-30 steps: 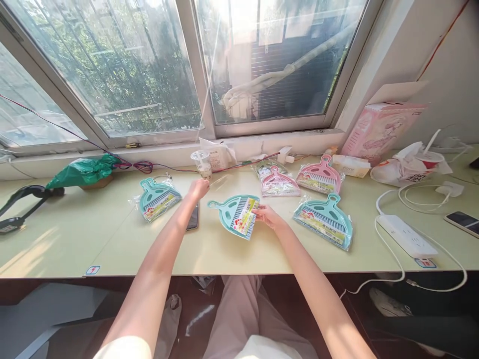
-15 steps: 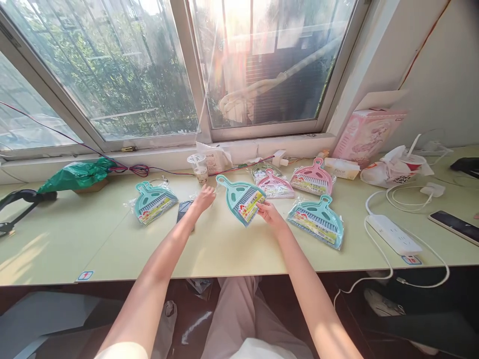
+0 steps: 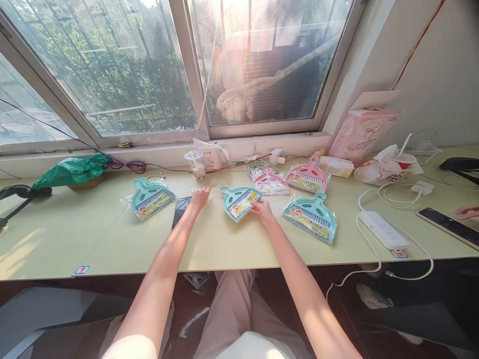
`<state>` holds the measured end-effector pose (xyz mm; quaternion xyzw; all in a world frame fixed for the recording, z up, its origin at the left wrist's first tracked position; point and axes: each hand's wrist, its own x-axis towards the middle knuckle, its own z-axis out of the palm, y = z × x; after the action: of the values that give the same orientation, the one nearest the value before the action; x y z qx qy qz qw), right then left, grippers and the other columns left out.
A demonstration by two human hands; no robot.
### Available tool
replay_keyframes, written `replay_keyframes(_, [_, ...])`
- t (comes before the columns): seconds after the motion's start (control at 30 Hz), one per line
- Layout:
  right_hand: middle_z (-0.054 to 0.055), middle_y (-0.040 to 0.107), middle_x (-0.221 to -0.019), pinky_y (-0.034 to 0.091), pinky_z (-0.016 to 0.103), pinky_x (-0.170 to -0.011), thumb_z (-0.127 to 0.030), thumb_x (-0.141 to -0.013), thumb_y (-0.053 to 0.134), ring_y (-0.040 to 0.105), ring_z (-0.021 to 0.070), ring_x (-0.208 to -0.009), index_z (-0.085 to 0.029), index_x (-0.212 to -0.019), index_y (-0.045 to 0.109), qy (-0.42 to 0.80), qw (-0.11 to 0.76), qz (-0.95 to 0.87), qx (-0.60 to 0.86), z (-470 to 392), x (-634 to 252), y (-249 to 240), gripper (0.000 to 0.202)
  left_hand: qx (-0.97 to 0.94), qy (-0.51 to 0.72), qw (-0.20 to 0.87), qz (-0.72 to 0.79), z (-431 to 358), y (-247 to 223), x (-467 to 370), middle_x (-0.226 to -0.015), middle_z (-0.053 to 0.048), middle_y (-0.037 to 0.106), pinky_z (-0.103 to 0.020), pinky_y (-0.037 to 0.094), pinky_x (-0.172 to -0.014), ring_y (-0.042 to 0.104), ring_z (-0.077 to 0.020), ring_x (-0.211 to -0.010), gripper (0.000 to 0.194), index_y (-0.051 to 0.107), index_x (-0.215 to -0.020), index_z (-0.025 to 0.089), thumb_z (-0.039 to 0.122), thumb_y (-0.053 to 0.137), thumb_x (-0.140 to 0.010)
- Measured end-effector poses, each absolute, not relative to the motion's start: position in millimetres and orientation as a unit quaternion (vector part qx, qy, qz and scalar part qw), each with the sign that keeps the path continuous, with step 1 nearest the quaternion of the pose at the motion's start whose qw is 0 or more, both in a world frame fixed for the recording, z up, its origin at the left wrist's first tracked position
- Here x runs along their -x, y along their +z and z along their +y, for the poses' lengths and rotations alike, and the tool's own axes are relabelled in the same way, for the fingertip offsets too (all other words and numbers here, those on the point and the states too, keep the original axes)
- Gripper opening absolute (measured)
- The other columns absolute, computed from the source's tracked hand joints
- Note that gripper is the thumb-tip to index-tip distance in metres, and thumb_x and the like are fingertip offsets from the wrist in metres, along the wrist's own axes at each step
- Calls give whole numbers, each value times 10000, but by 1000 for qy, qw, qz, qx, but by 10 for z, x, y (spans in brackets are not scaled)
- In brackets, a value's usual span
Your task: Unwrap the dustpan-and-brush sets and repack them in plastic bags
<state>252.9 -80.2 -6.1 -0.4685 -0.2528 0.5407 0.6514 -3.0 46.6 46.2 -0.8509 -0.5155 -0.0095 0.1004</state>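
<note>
My right hand [image 3: 263, 209] grips the lower right edge of a teal dustpan and brush set [image 3: 236, 205], thumb over its printed card. The set is low over the table, its handle tilted to the upper left. My left hand [image 3: 200, 197] is closed on a clear plastic bag [image 3: 214, 188], which spreads beyond the fingers toward the handle. Under my left wrist lies a dark phone [image 3: 180, 213], partly covered. Another teal set [image 3: 151, 198] rests to the left. On the right are a wrapped teal set [image 3: 312, 217] and pink sets [image 3: 309, 174].
A lidded drink cup [image 3: 196, 167] stands by the windowsill, beyond my left hand. To the right, a white power strip [image 3: 383, 230] trails cables over the table edge. Another person's hand [image 3: 467, 212] is near a phone [image 3: 447, 227]. A green bag [image 3: 75, 170] sits at the back left.
The teal set in my right hand has dropped lower, its handle swinging down toward the table. My left hand has shifted slightly left. Another person's hand has come in at the right edge.
</note>
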Motion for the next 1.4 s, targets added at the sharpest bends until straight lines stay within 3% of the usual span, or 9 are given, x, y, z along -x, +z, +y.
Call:
replay_keyframes(0.13, [31,730,-792,624,360,-781,-125,-668,755,715,189,-767,-178,-816,645,520,679,-223,468,-761,-2439,-78,192,851,-25,109,-513,454,528,9,-1048,-218,624,-414,503,-790,632,-322,-1015,384,578,-1114,92,5,294,-870])
replay_keyframes(0.33, [35,738,-798,618,372,-773,-223,-631,796,719,213,-795,-186,-835,659,583,629,-311,409,-818,-2330,-44,249,877,-61,134,-457,357,634,10,-1132,-216,586,-394,476,-831,560,-314,-1106,456,560,-1211,131,24,256,-888])
replay_keyframes(0.53, [37,733,-876,591,384,-851,-304,-636,788,712,213,-878,-200,-961,633,508,704,-294,400,-828,-2229,-23,375,911,-112,102,-383,240,706,-99,-1205,-175,584,-400,447,-906,504,-296,-1169,529,487,-1386,213,93,254,-926])
replay_keyframes(0.77, [49,716,-788,601,391,-820,-278,-595,777,720,237,-836,-178,-834,615,510,722,-227,408,-781,-2340,20,305,896,-236,106,-361,139,845,-511,-1297,-88,592,-378,405,-991,481,-255,-1204,423,624,-1257,278,219,308,-982])
replay_keyframes(0.97, [48,732,-811,603,392,-829,-233,-615,777,719,241,-873,-189,-822,632,504,732,-228,397,-817,-2490,111,257,812,-402,93,-413,241,926,-440,-1282,-52,604,-445,342,-1073,470,-253,-1221,298,712,-1113,316,300,458,-960])
replay_keyframes(1.2, [84,751,-813,605,342,-704,-165,-577,785,721,220,-735,-140,-808,717,623,559,-333,435,-915,-2586,120,242,685,-469,-43,-556,596,906,-208,-1237,-97,625,-431,400,-1054,532,-255,-1184,270,729,-1067,223,321,523,-920])
replay_keyframes(1.4, [81,752,-874,581,360,-766,-240,-609,805,718,233,-806,-147,-866,726,633,563,-364,387,-1035,-2604,186,284,645,-471,-118,-590,591,669,-169,-1302,-118,590,-433,378,-1089,530,-259,-1228,274,712,-1068,184,318,537,-904])
